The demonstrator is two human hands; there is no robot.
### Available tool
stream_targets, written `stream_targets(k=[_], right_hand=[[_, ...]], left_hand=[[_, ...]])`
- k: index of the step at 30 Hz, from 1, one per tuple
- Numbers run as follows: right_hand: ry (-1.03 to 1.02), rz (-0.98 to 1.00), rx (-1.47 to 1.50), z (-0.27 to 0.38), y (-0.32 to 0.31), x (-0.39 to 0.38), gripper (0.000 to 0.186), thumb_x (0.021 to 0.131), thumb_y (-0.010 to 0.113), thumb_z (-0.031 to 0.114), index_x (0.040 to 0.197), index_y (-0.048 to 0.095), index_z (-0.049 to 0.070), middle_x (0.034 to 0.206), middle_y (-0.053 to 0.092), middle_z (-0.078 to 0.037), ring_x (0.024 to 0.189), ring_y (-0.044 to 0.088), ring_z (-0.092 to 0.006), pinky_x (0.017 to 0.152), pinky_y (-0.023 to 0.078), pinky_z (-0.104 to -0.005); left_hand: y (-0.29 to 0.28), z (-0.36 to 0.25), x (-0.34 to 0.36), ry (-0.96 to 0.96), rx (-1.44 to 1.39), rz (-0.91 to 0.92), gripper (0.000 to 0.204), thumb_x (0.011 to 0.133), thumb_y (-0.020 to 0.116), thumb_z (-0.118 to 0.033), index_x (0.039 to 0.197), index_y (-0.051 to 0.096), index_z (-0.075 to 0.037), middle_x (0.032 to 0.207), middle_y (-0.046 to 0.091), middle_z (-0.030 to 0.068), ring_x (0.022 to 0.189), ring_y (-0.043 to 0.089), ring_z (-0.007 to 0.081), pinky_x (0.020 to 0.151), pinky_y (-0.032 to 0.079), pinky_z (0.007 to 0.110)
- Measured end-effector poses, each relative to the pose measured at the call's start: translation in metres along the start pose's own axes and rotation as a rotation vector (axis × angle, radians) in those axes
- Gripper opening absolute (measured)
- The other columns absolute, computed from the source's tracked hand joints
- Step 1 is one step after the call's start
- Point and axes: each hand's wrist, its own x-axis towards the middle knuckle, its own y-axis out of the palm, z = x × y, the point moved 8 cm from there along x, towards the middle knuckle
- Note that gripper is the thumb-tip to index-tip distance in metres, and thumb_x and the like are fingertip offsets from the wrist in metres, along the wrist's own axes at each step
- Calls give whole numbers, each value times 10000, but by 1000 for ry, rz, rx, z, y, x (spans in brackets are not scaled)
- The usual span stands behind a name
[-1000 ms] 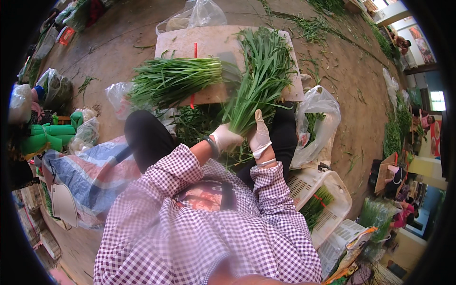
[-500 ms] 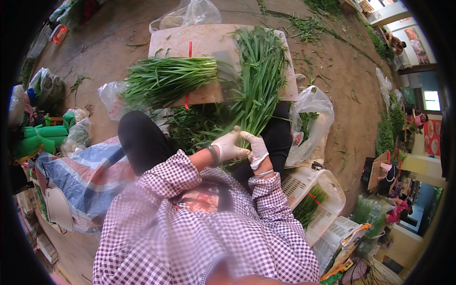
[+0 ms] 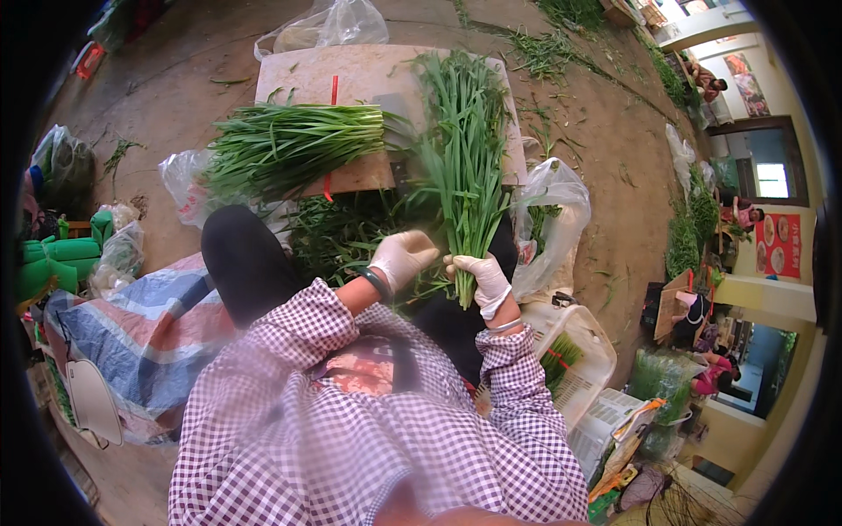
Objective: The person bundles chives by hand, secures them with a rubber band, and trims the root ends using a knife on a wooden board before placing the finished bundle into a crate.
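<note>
My right hand point(image 3: 481, 279), in a white glove, grips the lower stems of a long upright bunch of green leafy stalks point(image 3: 460, 149), whose tops lie over a pale board point(image 3: 311, 70). My left hand point(image 3: 403, 256), also gloved, is just left of those stem ends, apart from the bunch, with fingers curled together; what they hold, if anything, is too small to tell. Another bunch point(image 3: 298, 140) lies crosswise on the board's left part, over a red tie point(image 3: 328, 184). Dark loose greens point(image 3: 342, 228) lie below the board between my knees.
A white crate point(image 3: 590, 364) of bundled greens and a plastic bag point(image 3: 557, 228) are at my right. A striped tarp point(image 3: 153, 337) lies at my left. Other people point(image 3: 706, 83) sit among greens along the right wall. Cut leaves litter the floor point(image 3: 614, 167).
Both hands were close together at the bunch's stems. My left hand has moved away leftward; my right hand still grips the bunch, which now stands straighter in view.
</note>
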Motion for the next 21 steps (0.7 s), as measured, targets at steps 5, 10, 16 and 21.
stream_targets(k=[5,10,16,21], right_hand=[[28,26,0,5,5,-14,211,882,640,109,1076,665,32,880,701,-78,750,680,-192,656,550,-305],[58,108,62,-2,12,-24,303,887,685,145,1159,623,27,959,713,-109,782,704,-195,693,594,-321],[66,181,128,-22,21,-14,359,891,689,163,1215,581,50,1017,691,-89,780,669,-183,595,558,-315],[-5,274,120,-33,29,-5,439,874,722,173,1256,551,41,1074,666,-80,923,659,-195,789,542,-318]], left_hand=[[22,15,10,-51,-6,197,416,915,654,-310,1120,650,52,965,702,105,817,642,151,749,526,291],[10,9,26,-13,-95,15,439,907,637,-297,1164,630,60,1085,697,184,939,679,214,809,535,329],[-9,-15,13,-96,-1,-10,248,835,779,-242,833,687,-12,713,651,27,614,551,77,566,466,248],[11,-17,7,-144,73,51,391,777,788,-339,922,700,14,758,708,103,585,652,155,569,532,288]])
